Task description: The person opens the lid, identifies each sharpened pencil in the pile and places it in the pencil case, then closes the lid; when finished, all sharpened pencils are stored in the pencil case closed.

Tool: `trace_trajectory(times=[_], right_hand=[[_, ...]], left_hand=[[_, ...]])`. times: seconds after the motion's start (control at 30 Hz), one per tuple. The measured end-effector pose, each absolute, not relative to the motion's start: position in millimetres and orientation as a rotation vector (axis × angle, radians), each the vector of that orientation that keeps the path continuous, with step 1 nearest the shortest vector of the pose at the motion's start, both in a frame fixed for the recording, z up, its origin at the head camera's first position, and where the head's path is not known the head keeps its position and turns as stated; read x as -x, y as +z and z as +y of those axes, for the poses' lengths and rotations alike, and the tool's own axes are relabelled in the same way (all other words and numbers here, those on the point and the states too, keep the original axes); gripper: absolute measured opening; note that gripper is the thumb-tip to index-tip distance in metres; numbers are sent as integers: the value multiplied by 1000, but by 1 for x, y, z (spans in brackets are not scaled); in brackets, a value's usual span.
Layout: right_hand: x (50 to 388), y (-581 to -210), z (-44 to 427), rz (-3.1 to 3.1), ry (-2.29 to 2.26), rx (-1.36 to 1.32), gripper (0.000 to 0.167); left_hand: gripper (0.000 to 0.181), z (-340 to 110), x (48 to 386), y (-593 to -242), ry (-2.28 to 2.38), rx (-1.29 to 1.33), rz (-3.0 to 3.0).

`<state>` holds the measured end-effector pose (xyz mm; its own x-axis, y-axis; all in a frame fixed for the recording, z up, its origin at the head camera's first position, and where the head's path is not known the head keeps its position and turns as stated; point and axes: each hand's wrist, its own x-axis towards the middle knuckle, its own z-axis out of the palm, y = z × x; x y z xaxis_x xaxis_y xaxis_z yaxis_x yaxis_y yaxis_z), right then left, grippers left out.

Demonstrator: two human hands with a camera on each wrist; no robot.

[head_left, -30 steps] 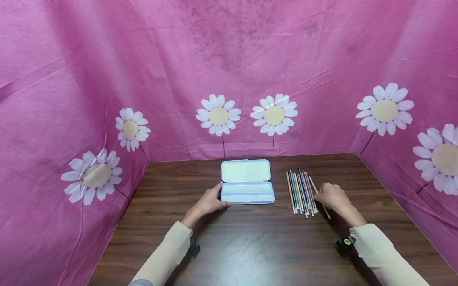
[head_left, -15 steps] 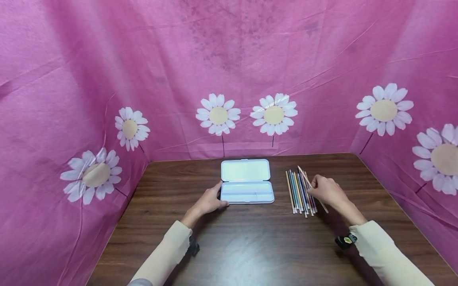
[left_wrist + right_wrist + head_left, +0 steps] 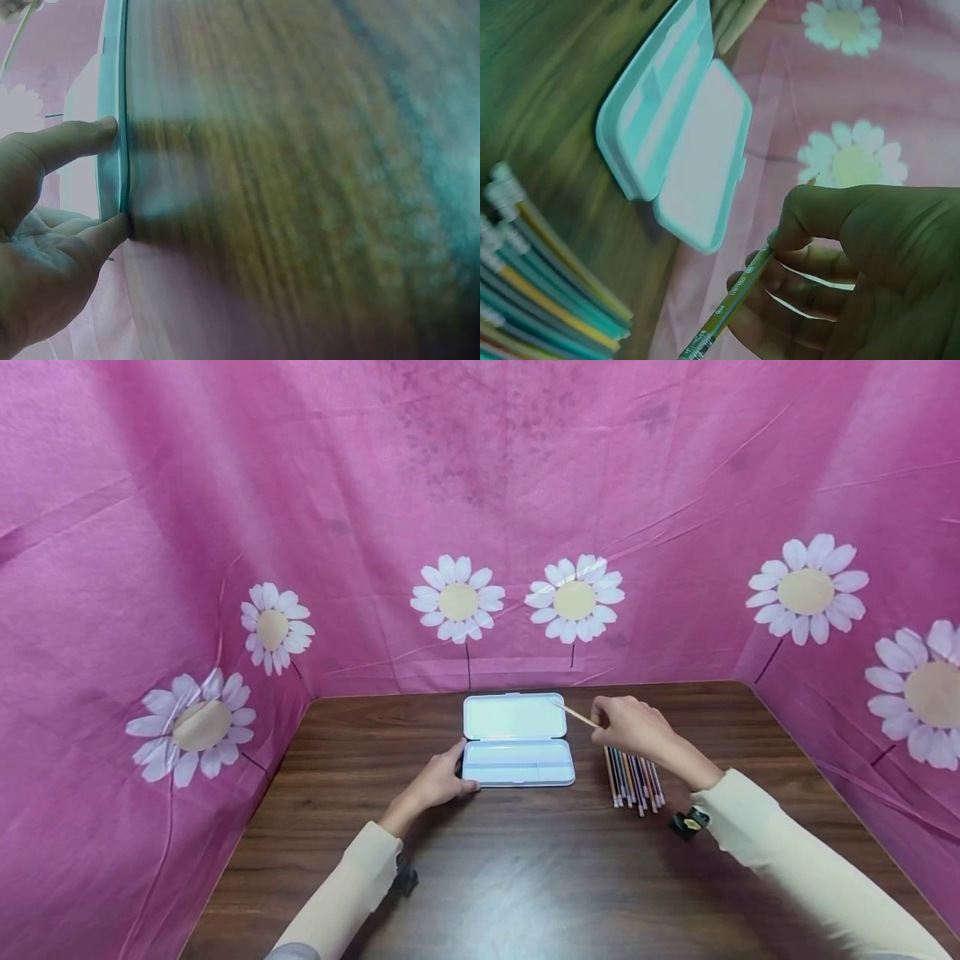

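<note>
right hand [image 3: 630,727]: pinches pencil [image 3: 579,717] in the air, near lid [image 3: 513,717] | left hand [image 3: 435,783]: grips case [image 3: 517,752] at its left end | case: open on worktop [image 3: 510,877] | other pencils [image 3: 633,783]: right of case

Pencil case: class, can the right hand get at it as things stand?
Probably yes: the lid is open, and nothing visible stands between the right hand, holding a pencil, and the case.
</note>
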<state>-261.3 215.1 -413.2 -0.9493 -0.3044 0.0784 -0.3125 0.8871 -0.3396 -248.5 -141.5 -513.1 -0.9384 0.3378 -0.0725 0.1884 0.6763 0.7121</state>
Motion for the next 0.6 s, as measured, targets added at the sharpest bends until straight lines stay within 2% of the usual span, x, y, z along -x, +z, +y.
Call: trace_trajectory(times=[0.6], right_hand=[[300, -403, 133, -3070, 293, -926, 11]], left_hand=[[98, -140, 247, -511, 1080, -398, 2697]])
